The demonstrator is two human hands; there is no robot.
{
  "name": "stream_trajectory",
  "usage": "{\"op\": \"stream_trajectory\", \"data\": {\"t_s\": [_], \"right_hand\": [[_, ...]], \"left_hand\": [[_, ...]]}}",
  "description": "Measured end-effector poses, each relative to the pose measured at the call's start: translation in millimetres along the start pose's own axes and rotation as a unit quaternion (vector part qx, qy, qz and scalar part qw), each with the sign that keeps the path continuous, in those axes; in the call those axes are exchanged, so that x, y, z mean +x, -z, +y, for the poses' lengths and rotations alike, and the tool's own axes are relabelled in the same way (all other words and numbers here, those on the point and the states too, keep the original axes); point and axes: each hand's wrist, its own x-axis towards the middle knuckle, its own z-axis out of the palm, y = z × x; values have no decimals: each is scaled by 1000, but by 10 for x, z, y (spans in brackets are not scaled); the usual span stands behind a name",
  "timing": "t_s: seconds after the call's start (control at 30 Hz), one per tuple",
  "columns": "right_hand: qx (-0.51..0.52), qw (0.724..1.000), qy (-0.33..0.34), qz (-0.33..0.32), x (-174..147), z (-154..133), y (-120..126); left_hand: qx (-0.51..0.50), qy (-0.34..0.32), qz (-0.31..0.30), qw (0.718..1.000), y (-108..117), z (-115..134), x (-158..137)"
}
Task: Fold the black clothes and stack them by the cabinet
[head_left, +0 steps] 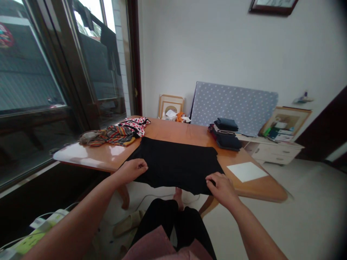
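black cloth (pixel 176 164) is spread on the bench (pixel 189 135); its near edge is pinched by the left hand (pixel 132 169) and the right hand (pixel 221 187), folded stack (pixel 226 133) lying beyond it.

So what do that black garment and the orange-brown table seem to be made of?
The flat black garment looks like soft matte fabric, perhaps a knit: it drapes limply over the table edge, where both hands pinch it. The orange-brown table appears to be wood with a glossy varnish, since window light reflects off it; laminate is possible.
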Motion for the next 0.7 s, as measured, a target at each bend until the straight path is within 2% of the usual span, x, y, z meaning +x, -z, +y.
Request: {"op": "stream_trajectory", "data": {"t_s": [0.1, 0.23, 0.37, 0.43, 0.57, 0.63, 0.7], "right_hand": [[30, 1000, -7, -5, 67, 108, -24], [87, 994, -46, 48, 305, 290, 12], [110, 986, -94, 84, 688, 563, 6], [115, 983, -113, 91, 899, 759, -40], [101, 975, -179, 87, 1326, 1178, -180], [75, 976, -185, 90, 1535, 1331, -237], [48, 979, -176, 92, 1731, 1411, -272]], "left_hand": [[-18, -8, 10, 1000, 23, -29, 70], [-24, -10, 32, 999, 131, -84, 267], [-1, -6, 79, 997, 247, -318, 596], [17, 18, 116, 993, 300, -479, 782], [73, 109, 190, 973, 392, -733, 1133], [102, 118, 203, 967, 406, -786, 1302], [136, 101, 203, 964, 383, -788, 1473]]}}
